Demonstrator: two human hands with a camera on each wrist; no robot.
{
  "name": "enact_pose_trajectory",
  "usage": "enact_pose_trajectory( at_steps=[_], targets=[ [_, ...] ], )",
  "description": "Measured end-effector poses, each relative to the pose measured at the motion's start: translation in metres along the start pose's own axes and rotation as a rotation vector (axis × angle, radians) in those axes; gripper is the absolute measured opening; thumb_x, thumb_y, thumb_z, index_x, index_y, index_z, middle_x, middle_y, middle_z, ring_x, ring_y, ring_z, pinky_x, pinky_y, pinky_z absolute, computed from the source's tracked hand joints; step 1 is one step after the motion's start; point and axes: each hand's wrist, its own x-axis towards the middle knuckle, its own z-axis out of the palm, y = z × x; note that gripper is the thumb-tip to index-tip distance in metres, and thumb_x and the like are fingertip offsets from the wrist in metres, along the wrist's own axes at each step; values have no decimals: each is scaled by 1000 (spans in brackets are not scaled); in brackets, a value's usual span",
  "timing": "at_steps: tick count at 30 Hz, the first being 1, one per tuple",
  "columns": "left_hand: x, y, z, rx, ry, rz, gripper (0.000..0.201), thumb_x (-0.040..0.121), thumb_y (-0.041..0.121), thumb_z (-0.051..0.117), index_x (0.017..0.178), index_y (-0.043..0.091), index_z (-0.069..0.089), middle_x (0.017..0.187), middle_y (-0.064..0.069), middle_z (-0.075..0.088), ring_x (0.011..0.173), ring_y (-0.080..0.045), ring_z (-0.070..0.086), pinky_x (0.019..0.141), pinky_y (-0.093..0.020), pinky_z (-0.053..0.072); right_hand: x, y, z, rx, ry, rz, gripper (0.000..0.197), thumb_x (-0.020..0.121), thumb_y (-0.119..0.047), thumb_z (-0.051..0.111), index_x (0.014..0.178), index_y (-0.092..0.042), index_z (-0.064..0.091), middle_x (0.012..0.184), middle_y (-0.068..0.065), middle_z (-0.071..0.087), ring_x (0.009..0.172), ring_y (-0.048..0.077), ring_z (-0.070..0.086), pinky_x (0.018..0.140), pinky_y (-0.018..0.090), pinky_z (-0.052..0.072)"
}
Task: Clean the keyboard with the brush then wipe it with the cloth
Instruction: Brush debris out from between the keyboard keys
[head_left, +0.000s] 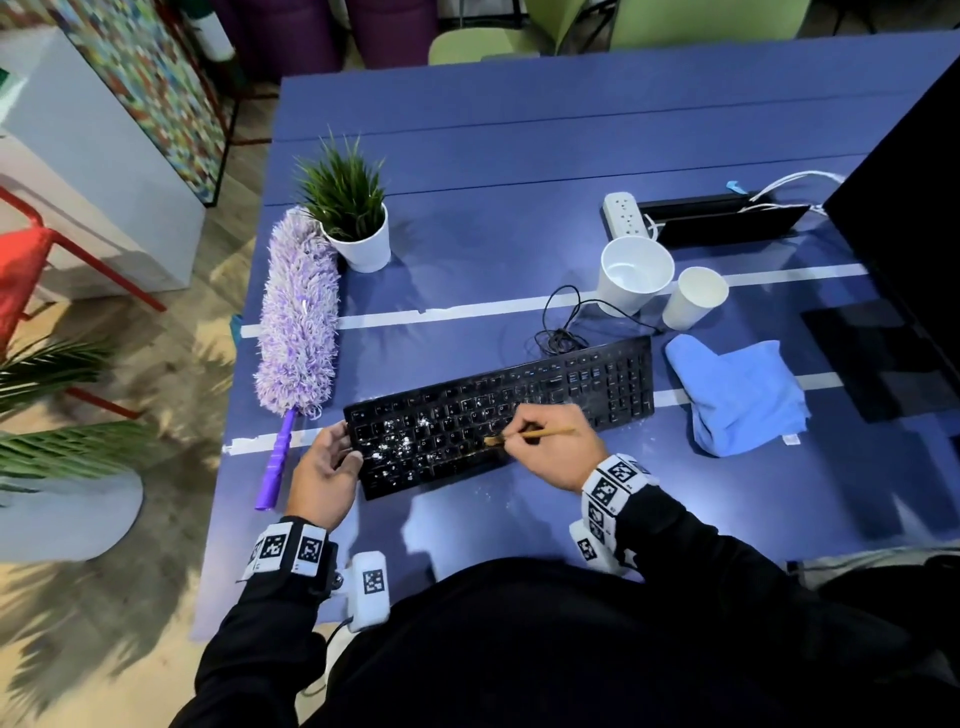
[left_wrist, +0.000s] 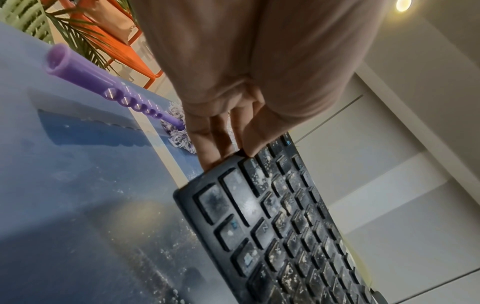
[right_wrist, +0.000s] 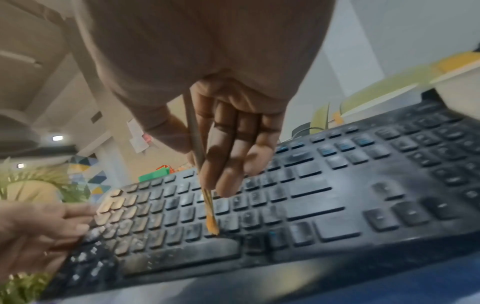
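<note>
Pinching my right hand (head_left: 551, 448) round the thin wooden brush (head_left: 530, 435), I touch its bristles to the dusty black keyboard (head_left: 498, 410); my left hand (head_left: 324, 475) grips the nine o'clock edge; the soft blue cloth (head_left: 737, 392) lies at three o'clock.

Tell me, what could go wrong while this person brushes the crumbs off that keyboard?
The brush could flick the white crumbs on the keyboard onto the table, where specks already lie, or down between the keys. The blue cloth lies just past the keyboard's right end, so crumbs swept that way might dirty it before the wipe. The left hand grips only the keyboard's left end, so a hard stroke from the right hand might swing the far end toward the two cups.
</note>
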Motion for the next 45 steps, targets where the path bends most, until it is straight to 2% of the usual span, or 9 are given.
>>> enact_pose_trajectory(
  at_steps=[4, 10, 15, 19, 24, 30, 36, 42, 45],
  targets=[
    [3, -2, 0, -2, -3, -5, 43, 92, -7, 48, 119, 26, 51, 114, -5, 65, 112, -23, 60, 106, -54, 43, -5, 11, -5, -127, -43, 54, 12, 72, -30, 62, 76, -24, 70, 64, -6, 70, 57, 17, 64, 57, 30, 56],
    [6, 0, 2, -14, -2, -3, 41, 93, -8, 48, 121, 22, 51, 117, -7, 64, 113, -25, 59, 107, -54, 42, -6, -1, 5, -109, -216, -28, 18, 85, -19, 62, 94, -24, 77, 73, -12, 72, 58, 3, 60, 64, 15, 52],
    [3, -2, 2, -20, -15, 3, 43, 93, -9, 47, 115, 28, 53, 112, -2, 65, 111, -25, 60, 106, -54, 43, -1, 0, -3, -75, -110, 23, 12, 79, -19, 64, 83, -23, 75, 69, -9, 72, 57, 7, 60, 63, 25, 56],
    [6, -6, 3, -19, -6, -6, 42, 93, -8, 47, 120, 24, 52, 116, -7, 65, 113, -28, 59, 106, -56, 42, -1, -10, 8, -51, -169, -25, 15, 83, -12, 64, 88, -16, 77, 57, -29, 61, 54, -6, 59, 59, 6, 45],
    [7, -5, 5, -41, 6, -13, 40, 93, -9, 47, 121, 20, 51, 116, -9, 64, 112, -29, 59, 106, -56, 42, 1, -20, 33, -44, -278, -86, 18, 88, -16, 61, 97, -19, 76, 84, -6, 75, 70, 10, 69, 70, 21, 58],
    [5, -7, 4, -29, 26, -11, 42, 92, -8, 48, 114, 27, 53, 110, -3, 66, 106, -23, 61, 105, -56, 43, 5, -27, 45, -93, -365, -112, 20, 92, -23, 59, 104, -21, 74, 93, -2, 76, 79, 14, 70, 81, 26, 57],
    [8, -12, 5, -50, 48, -28, 44, 92, -8, 48, 110, 32, 54, 108, 1, 66, 106, -23, 60, 106, -55, 43, 1, -25, 40, -102, -419, -118, 19, 93, -25, 60, 107, -24, 73, 90, -4, 74, 76, 18, 69, 75, 24, 57],
    [11, -17, 2, -51, 42, -35, 45, 92, -8, 48, 111, 33, 55, 111, -2, 66, 113, -26, 61, 107, -55, 42, 4, -16, 35, -55, -233, -89, 16, 87, -19, 61, 95, -20, 74, 82, -1, 75, 67, 13, 68, 72, 28, 58],
    [11, -13, 4, -73, 36, -32, 43, 92, -9, 47, 116, 26, 53, 111, -3, 65, 112, -27, 60, 107, -55, 41, 1, -20, 38, -114, -354, -101, 17, 88, -17, 61, 97, -17, 76, 76, -1, 73, 49, 2, 56, 56, 15, 50]
  ],
)
